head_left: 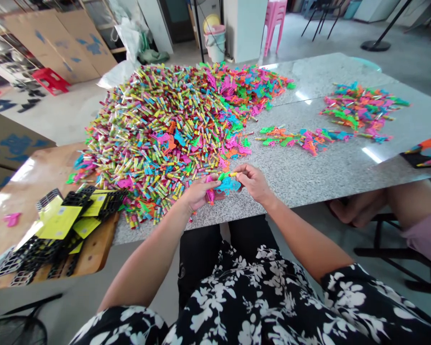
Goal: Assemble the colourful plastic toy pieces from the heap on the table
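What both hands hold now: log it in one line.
left hand: bright plastic pieces | right hand: small yellow piece | beyond hands: mixed pile on speckled tabletop

Both arms come forward from the shoulders and slant inward, elbows out wide, bringing the hands close together in front of the body. From where I stand, the left forearm (149, 251) looks bare, as does the right forearm (307, 232). The left hand (198, 191) is curled in a hold, its thumb (213, 184) lying on top and pointing toward the other hand. The right hand (255, 183) is turned back upward, with its fingers (245, 169) bent and pinching against the thumb. There's a small gap between the two thumbs.
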Motion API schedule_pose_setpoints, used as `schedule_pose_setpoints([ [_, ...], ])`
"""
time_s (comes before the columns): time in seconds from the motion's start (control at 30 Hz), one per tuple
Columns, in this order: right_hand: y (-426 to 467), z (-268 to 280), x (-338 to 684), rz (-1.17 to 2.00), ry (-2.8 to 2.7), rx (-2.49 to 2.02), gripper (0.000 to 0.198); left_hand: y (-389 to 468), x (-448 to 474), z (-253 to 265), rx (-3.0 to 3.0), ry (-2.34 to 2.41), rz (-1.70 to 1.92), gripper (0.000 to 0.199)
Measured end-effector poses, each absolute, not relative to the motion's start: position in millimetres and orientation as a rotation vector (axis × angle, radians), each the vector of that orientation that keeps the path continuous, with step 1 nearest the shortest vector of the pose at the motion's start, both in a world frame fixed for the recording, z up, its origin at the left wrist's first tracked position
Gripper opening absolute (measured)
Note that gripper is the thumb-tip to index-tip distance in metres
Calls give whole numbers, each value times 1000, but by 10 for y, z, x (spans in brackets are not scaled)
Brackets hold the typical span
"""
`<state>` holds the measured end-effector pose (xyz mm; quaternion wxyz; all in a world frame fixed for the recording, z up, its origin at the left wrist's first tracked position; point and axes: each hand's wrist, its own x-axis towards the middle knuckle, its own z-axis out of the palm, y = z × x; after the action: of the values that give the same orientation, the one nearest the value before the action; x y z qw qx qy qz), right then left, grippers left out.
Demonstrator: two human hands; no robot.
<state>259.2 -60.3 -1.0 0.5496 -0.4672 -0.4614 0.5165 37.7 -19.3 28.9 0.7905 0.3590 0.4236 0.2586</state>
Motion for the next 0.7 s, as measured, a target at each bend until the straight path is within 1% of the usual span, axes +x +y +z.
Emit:
schedule_pose_setpoints([
  [0.1, -651, -19, 2549, 1168, -1109, -1148, 27, -242, 411, 214, 772, 917, 578, 46],
  [0.23, -682, 4, 2521, 1129, -1149, -1174, 26, -299, 430, 157, 793, 894, 641, 52],
  [0.47, -680, -9, 2608, 1270, -1175, -1065, 28, -366, 425, 222, 802, 922, 756, 59],
  [0.7, -708, -91, 2684, 1300, -1174, -1019, 18, -443, 491, 229, 827, 940, 776, 55],
])
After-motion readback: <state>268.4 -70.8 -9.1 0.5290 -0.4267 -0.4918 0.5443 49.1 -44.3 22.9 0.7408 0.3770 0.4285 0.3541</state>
